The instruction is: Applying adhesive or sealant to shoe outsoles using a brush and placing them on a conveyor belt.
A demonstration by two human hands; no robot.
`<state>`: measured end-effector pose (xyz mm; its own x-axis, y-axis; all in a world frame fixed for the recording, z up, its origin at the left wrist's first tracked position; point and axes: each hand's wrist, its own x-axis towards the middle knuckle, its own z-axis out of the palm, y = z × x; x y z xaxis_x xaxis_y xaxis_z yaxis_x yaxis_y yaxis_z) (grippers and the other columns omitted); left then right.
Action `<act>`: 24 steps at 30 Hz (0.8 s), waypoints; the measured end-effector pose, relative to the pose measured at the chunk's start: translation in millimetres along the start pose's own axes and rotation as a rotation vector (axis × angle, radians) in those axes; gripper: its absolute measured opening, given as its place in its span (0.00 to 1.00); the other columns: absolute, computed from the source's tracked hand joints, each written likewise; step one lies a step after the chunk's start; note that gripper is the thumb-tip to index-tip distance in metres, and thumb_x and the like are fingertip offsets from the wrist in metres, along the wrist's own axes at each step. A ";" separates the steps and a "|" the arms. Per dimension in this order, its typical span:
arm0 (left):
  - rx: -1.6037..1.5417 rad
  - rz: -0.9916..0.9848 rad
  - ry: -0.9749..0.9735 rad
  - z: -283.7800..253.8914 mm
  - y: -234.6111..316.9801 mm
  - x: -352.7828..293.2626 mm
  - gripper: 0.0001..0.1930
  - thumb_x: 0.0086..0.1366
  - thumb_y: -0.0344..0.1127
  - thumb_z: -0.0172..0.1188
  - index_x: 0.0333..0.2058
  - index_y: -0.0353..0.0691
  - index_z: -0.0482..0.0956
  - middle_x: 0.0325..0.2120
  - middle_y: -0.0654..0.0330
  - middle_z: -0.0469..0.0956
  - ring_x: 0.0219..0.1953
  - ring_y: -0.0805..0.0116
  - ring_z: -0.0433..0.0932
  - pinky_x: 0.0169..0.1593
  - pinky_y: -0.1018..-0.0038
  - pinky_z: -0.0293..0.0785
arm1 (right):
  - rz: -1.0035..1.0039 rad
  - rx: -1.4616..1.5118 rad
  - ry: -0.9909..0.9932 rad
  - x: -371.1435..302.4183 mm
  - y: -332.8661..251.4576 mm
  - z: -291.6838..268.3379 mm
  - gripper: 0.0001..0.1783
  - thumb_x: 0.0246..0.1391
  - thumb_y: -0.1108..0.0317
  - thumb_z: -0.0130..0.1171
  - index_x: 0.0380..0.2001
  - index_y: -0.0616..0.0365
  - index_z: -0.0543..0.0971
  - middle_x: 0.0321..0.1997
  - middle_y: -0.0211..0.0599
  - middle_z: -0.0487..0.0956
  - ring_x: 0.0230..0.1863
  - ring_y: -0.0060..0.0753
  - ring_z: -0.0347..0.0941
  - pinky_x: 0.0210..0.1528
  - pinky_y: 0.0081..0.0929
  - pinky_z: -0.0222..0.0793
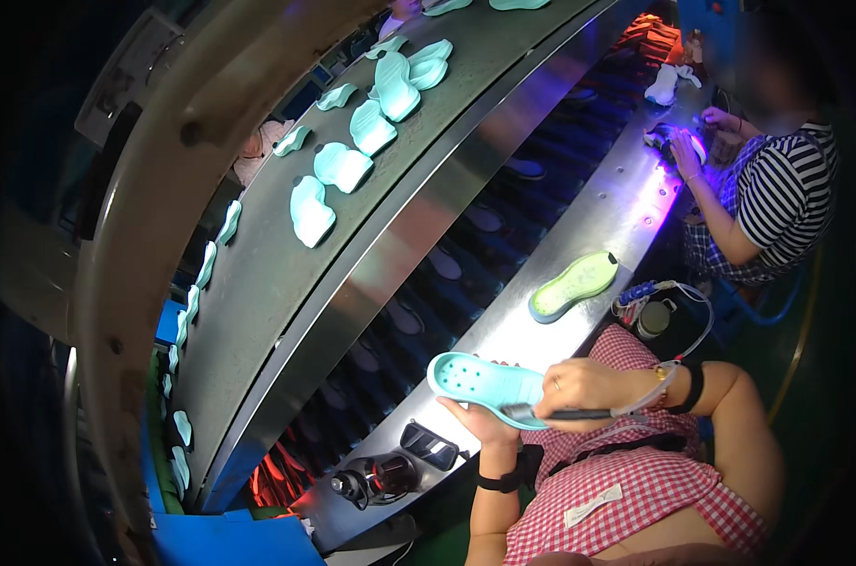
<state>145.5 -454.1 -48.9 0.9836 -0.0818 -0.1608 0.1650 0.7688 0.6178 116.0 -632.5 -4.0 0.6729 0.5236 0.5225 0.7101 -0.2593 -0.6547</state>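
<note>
Sole (489, 380): turquoise, held above the near side of the metal tabletop (489, 338), tilted, its broad end with small holes pointing left.
Left hand (487, 424): it was under the sole, partly curled, the thumb at the near edge and fingertips showing past the far edge, gripping it from below.
Right hand (579, 389): its fingers were closed around the dark handle of a brush (517, 411), near the narrower end of the sole.
Brush: its flat head overlapped the sole's near edge in view; whether it pressed there could not be told.
Tube (626, 411): pale and thin, it ran back from the handle along the right wrist.
Second sole (579, 285): yellow-green, lying on the tabletop beyond the right hand, well apart from the turquoise one.
Smartphone (430, 445): dark-faced, on the tabletop to the left of the left hand, just beside a black cylindrical device (381, 478).
Conveyor belt (249, 292): dark, carrying scattered turquoise pieces (343, 168), some overlapping.
Co-worker (786, 189): in a striped top, at the tabletop's far end, both hands at a violet-lit shoe piece (697, 148).
</note>
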 end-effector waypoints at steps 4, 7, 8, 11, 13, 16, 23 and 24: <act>-0.087 0.015 -0.027 3.9 2.1 -4.7 0.42 0.55 0.73 0.28 0.48 0.40 0.66 0.34 0.54 0.74 0.39 0.56 0.72 0.49 0.58 0.66 | 0.081 0.165 -0.152 1.9 0.8 -27.8 0.10 0.36 0.68 0.62 0.27 0.56 0.81 0.25 0.39 0.76 0.32 0.35 0.73 0.34 0.29 0.69; -0.138 0.009 -0.069 19.4 -8.1 -2.3 0.43 0.53 0.75 0.30 0.48 0.40 0.67 0.33 0.54 0.74 0.38 0.57 0.73 0.48 0.58 0.66 | 0.332 0.370 0.073 17.3 3.9 -33.8 0.10 0.39 0.68 0.62 0.28 0.58 0.81 0.26 0.41 0.76 0.33 0.34 0.72 0.36 0.26 0.67; -0.166 0.043 -0.101 21.5 -9.2 1.1 0.43 0.52 0.75 0.32 0.48 0.40 0.66 0.33 0.55 0.75 0.38 0.57 0.73 0.49 0.58 0.66 | 0.340 0.429 0.100 20.5 8.2 -29.3 0.10 0.39 0.68 0.63 0.28 0.57 0.81 0.26 0.40 0.76 0.33 0.33 0.72 0.36 0.26 0.67; -0.196 0.135 -0.156 22.4 -3.1 5.6 0.43 0.51 0.75 0.35 0.49 0.40 0.66 0.33 0.55 0.75 0.38 0.59 0.73 0.49 0.58 0.66 | 0.138 0.430 -0.005 8.1 -2.3 -23.2 0.11 0.37 0.69 0.64 0.29 0.55 0.81 0.29 0.39 0.76 0.33 0.33 0.72 0.37 0.25 0.66; -0.203 0.203 -0.136 22.1 6.8 6.2 0.43 0.51 0.75 0.36 0.49 0.40 0.65 0.34 0.56 0.75 0.39 0.59 0.73 0.50 0.58 0.65 | 0.238 0.507 0.010 7.2 -1.6 -32.8 0.10 0.38 0.70 0.63 0.29 0.56 0.81 0.28 0.39 0.76 0.33 0.33 0.71 0.37 0.26 0.66; -0.133 0.235 -0.157 34.1 8.3 10.6 0.42 0.52 0.74 0.36 0.49 0.40 0.66 0.35 0.56 0.75 0.39 0.59 0.73 0.50 0.58 0.65 | 0.248 0.322 0.066 11.1 17.9 -41.4 0.11 0.39 0.71 0.63 0.31 0.57 0.80 0.31 0.38 0.77 0.33 0.32 0.71 0.37 0.25 0.66; -0.108 0.286 -0.188 22.8 20.3 14.3 0.41 0.50 0.75 0.37 0.48 0.45 0.67 0.37 0.55 0.74 0.40 0.59 0.73 0.52 0.55 0.64 | 0.462 0.726 -0.008 2.5 15.7 -50.3 0.10 0.41 0.72 0.62 0.31 0.59 0.80 0.31 0.36 0.77 0.34 0.26 0.71 0.37 0.22 0.67; -0.057 0.301 -0.210 23.1 20.8 14.7 0.41 0.50 0.75 0.38 0.48 0.46 0.68 0.37 0.56 0.74 0.40 0.59 0.73 0.52 0.56 0.65 | 0.366 0.451 0.096 6.0 24.2 -48.8 0.10 0.41 0.72 0.63 0.31 0.58 0.80 0.30 0.35 0.76 0.32 0.27 0.71 0.35 0.21 0.67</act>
<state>165.0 -454.0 -20.6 0.9820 0.0296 0.1863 -0.1323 0.8121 0.5684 147.4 -675.3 9.9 0.8885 0.3834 0.2519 0.2838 -0.0279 -0.9585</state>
